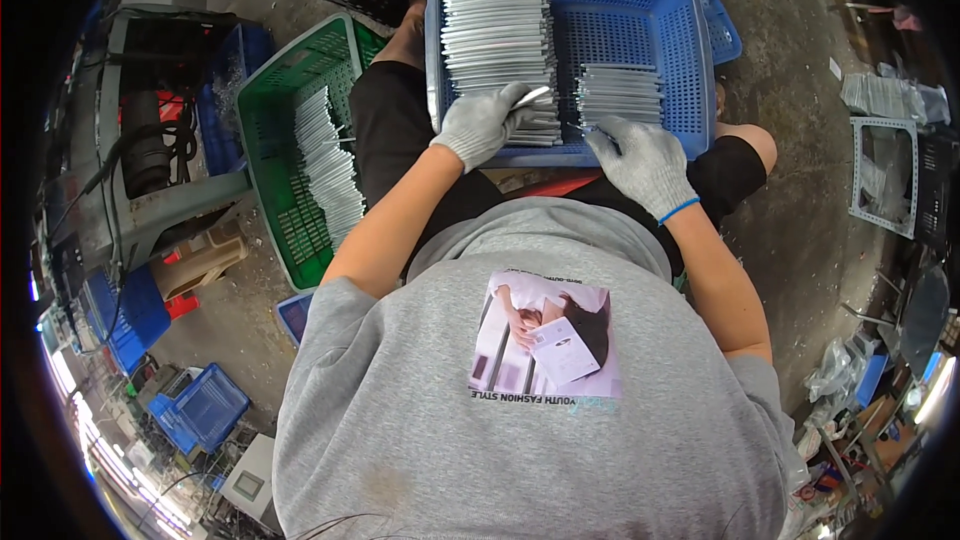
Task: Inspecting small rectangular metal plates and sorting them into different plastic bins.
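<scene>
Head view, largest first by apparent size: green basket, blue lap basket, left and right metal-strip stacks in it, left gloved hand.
1. Blue lap basket
2. Green basket
3. Left metal-strip stack
Unranked: right metal-strip stack and left gloved hand look close; nearness to the camera makes it unsure.

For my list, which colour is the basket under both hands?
Blue basket, best in head view.
</scene>
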{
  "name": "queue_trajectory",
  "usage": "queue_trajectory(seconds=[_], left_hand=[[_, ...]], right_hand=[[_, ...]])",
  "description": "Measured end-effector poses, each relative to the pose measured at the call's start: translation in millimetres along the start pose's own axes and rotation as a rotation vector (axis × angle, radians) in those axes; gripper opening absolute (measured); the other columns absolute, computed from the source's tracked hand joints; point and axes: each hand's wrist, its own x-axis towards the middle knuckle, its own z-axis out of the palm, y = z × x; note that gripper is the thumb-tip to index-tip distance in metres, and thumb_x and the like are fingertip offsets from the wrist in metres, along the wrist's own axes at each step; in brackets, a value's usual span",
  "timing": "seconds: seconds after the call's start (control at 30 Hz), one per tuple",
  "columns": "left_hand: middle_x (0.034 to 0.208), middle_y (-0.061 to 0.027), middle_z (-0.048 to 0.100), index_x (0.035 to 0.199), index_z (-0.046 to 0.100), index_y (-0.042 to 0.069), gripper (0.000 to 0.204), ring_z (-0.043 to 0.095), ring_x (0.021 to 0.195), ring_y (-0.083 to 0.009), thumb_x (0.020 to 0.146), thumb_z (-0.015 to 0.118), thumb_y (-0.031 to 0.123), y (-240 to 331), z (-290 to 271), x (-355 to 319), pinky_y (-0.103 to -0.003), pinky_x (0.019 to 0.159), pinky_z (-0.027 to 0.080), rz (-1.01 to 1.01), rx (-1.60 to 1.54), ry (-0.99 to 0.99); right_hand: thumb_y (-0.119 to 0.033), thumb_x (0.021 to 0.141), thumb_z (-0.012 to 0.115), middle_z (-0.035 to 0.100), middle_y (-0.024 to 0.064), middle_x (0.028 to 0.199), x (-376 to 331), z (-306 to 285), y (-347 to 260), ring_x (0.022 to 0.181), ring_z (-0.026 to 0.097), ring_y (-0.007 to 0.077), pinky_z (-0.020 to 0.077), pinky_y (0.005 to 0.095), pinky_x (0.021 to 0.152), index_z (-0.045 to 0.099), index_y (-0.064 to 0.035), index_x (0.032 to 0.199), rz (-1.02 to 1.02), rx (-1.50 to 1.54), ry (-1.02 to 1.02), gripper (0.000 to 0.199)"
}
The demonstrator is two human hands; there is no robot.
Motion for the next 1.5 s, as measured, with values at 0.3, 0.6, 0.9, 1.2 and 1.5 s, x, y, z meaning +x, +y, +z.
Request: queue_trajectory(seconds=[0.3, 0.6, 0.9, 1.2, 1.5], left_hand=[[0.080, -0.0069, 0.072, 0.110, 0.072, 0.007, 0.022, 0.063, 0.064, -0.0291, 0.099, 0.069, 0.026, -2.1, -40.3, -22.7, -0.039, 0.062, 0.049, 0.113, -0.421, 0.110], [0.078, -0.0054, 0.069, 0.104, 0.071, 0.006, 0.020, 0.060, 0.064, -0.0258, 0.094, 0.074, 0.023, 8.4, -47.8, -31.1, -0.037, 0.068, 0.048, 0.239, -0.339, 0.159], [0.087, -0.0015, 0.073, 0.102, 0.072, 0.010, 0.014, 0.065, 0.071, -0.0243, 0.089, 0.074, 0.014, 28.2, -52.0, -38.0, -0.035, 0.077, 0.048, 0.278, -0.188, 0.473], [0.091, 0.0001, 0.075, 0.101, 0.073, 0.012, 0.024, 0.067, 0.078, -0.0221, 0.079, 0.070, 0.004, 26.2, -46.0, -41.8, -0.034, 0.081, 0.048, 0.249, -0.201, 0.451], [0.091, 0.0013, 0.075, 0.102, 0.073, 0.012, 0.024, 0.067, 0.078, -0.0215, 0.080, 0.070, 0.004, 20.9, -37.3, -43.1, -0.034, 0.082, 0.048, 0.270, -0.236, 0.465]], right_hand=[[-0.029, 0.093, 0.068, 0.076, 0.0083, 0.076, 1.1, -21.6, -19.4, 0.060, 0.069, 0.0309, 0.0513, 0.0367, 0.054, 0.078, -0.0098, 0.092, -0.153, 0.011, 0.105, 0.022], [-0.028, 0.093, 0.067, 0.074, 0.0082, 0.073, 0.0, -31.6, -28.5, 0.057, 0.067, 0.0304, 0.0489, 0.0376, 0.052, 0.076, -0.0093, 0.086, -0.236, -0.025, 0.075, 0.022], [-0.028, 0.093, 0.066, 0.076, 0.0092, 0.074, -2.0, -40.6, -37.6, 0.057, 0.067, 0.0315, 0.0493, 0.0399, 0.053, 0.077, -0.0097, 0.086, -0.181, 0.007, -0.020, 0.022], [-0.030, 0.093, 0.066, 0.075, 0.0104, 0.074, -0.5, -38.6, -35.1, 0.057, 0.066, 0.0319, 0.0494, 0.0398, 0.053, 0.079, -0.0101, 0.088, -0.166, 0.032, -0.067, 0.024], [-0.032, 0.093, 0.067, 0.076, 0.0119, 0.078, 2.6, -39.0, -34.1, 0.060, 0.067, 0.0337, 0.0507, 0.0418, 0.056, 0.081, -0.0114, 0.093, -0.137, 0.067, -0.101, 0.025]])
